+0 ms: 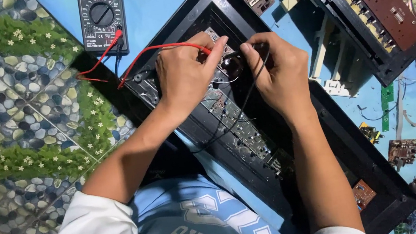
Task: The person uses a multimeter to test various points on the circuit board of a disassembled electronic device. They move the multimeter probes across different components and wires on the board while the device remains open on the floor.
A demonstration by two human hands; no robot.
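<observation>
Your left hand (186, 76) pinches the red probe (204, 49), your right hand (279, 69) grips the black probe (250, 49), tips meeting on the circuit board (232, 113) inside the black casing (332, 130); multimeter (101, 12) sits upright, readable.

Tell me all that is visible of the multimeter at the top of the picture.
The multimeter is a dark, rectangular handheld meter, apparently plastic. It lies flat on the blue surface, beside the patterned floor covering. Its small display sits at the picture's upper edge, above a round selector dial. A red lead and a black one are plugged in near its lower right corner. Neither hand touches the meter; the left hand holds the red lead's far end.
</observation>
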